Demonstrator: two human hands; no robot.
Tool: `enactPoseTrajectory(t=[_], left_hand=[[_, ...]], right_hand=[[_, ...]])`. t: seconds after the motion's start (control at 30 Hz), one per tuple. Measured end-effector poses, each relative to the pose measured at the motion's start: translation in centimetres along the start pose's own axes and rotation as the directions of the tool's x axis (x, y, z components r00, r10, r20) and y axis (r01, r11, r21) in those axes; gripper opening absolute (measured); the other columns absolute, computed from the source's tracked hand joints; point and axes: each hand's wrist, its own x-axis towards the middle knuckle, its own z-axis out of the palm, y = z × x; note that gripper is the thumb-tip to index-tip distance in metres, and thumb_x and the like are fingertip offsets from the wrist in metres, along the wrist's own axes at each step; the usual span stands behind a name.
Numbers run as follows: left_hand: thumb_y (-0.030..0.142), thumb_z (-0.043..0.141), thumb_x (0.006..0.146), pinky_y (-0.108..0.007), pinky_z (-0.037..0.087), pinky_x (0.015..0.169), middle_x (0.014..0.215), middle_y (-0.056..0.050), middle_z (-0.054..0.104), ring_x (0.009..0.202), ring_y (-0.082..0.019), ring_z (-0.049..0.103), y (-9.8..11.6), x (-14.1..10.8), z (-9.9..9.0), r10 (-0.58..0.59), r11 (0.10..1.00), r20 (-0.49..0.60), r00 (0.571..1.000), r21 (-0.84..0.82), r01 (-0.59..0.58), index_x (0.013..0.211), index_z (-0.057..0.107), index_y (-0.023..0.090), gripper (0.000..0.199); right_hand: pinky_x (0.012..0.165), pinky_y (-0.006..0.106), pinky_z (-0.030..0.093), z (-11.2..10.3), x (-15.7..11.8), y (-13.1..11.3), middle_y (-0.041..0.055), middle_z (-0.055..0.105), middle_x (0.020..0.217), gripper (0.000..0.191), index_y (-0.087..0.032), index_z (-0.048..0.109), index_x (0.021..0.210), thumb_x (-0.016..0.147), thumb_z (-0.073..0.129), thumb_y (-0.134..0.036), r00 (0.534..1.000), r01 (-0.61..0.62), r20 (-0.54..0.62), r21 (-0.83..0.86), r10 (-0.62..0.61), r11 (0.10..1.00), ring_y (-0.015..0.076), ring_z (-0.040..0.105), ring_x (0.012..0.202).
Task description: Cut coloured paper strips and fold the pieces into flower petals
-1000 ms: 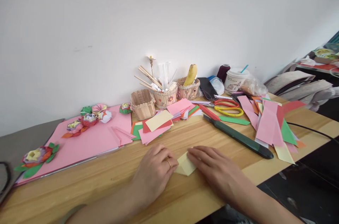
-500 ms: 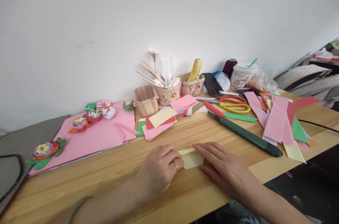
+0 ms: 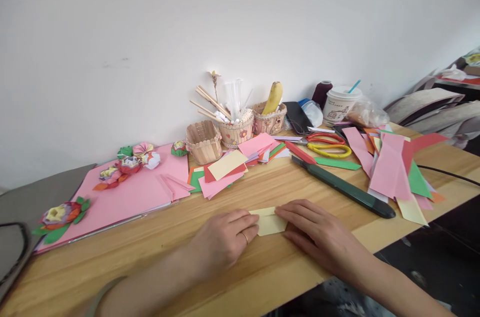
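Note:
A small pale yellow paper lies on the wooden table, a crease running along its far side. My left hand, with a ring on one finger, has its fingers curled on the paper's left end. At the right end, my right hand holds the paper between thumb and fingers. Beyond the hands is a pile of small paper rectangles, with a cream one on top. Folded pink strips lie left of the pile.
A dark green cutter and yellow-and-red-handled scissors lie to the right, near coloured strips. Small baskets stand by the wall. Paper flowers rest on pink sheets. A cup stands at the back.
The yellow paper's far edge strip now shows wider, with the crease nearer its middle. Both hands keep their hold, and the whole view has shifted slightly.

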Motion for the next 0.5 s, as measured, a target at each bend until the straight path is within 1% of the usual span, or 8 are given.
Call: enactPoseTrajectory(t=[0.13, 0.2, 0.27, 0.37, 0.5], left_hand=[[0.012, 0.038, 0.095, -0.031, 0.057, 0.08, 0.101, -0.01, 0.07, 0.094, -0.019, 0.064, -0.4, -0.1, 0.7, 0.038, 0.999, -0.109, 0.993, 0.004, -0.038, 0.099, 0.064, 0.011, 0.026], [0.012, 0.039, 0.095, -0.03, 0.057, 0.075, 0.098, -0.008, 0.07, 0.089, -0.018, 0.065, -0.5, 0.1, 0.7, 0.042, 0.999, -0.133, 0.99, 0.011, -0.041, 0.094, 0.064, 0.012, 0.025], [0.012, 0.04, 0.094, -0.028, 0.056, 0.07, 0.096, -0.007, 0.07, 0.083, -0.017, 0.065, -0.4, 0.3, 0.5, 0.02, 0.999, -0.104, 0.994, 0.036, -0.016, 0.09, 0.064, 0.013, 0.025], [0.011, 0.038, 0.095, -0.025, 0.052, 0.061, 0.085, -0.005, 0.068, 0.074, -0.015, 0.064, -0.2, 0.2, 0.3, -0.016, 0.993, -0.094, 0.995, 0.116, 0.027, 0.085, 0.063, 0.015, 0.027], [0.01, 0.042, 0.093, -0.025, 0.046, 0.057, 0.083, -0.005, 0.066, 0.074, -0.016, 0.064, -0.1, -0.2, 0.1, 0.024, 0.978, -0.02, 1.0, 0.208, -0.019, 0.092, 0.06, 0.013, 0.019]], right_hand=[[0.08, 0.036, 0.053, 0.1, 0.0, 0.1, 0.0103, 0.068, 0.099, 0.026, -0.013, 0.056, 0.115, 0.092, 0.047, -0.018, 0.999, 0.023, -0.03, 0.027, -0.022, 0.999, 0.0216, 0.061, 0.095], [0.08, 0.037, 0.053, 0.2, 0.1, 0.1, 0.0103, 0.068, 0.099, 0.026, -0.012, 0.057, 0.115, 0.091, 0.047, -0.018, 0.999, 0.035, -0.032, 0.031, -0.034, 0.999, 0.0221, 0.061, 0.094], [0.081, 0.035, 0.053, 0.2, 0.3, 0.0, 0.0096, 0.068, 0.1, 0.026, -0.012, 0.057, 0.114, 0.091, 0.047, -0.018, 0.999, 0.032, -0.015, 0.032, -0.031, 0.999, 0.0215, 0.061, 0.095], [0.085, 0.034, 0.051, 0.3, 0.8, 0.1, 0.0094, 0.068, 0.104, 0.024, -0.013, 0.059, 0.112, 0.092, 0.048, -0.021, 0.999, 0.032, 0.008, 0.033, -0.033, 0.999, 0.0204, 0.06, 0.098], [0.085, 0.035, 0.051, 0.2, 1.7, 0.2, 0.0103, 0.067, 0.106, 0.024, -0.012, 0.059, 0.111, 0.091, 0.051, -0.023, 0.999, 0.038, 0.033, 0.031, -0.039, 0.999, 0.0212, 0.06, 0.097]])
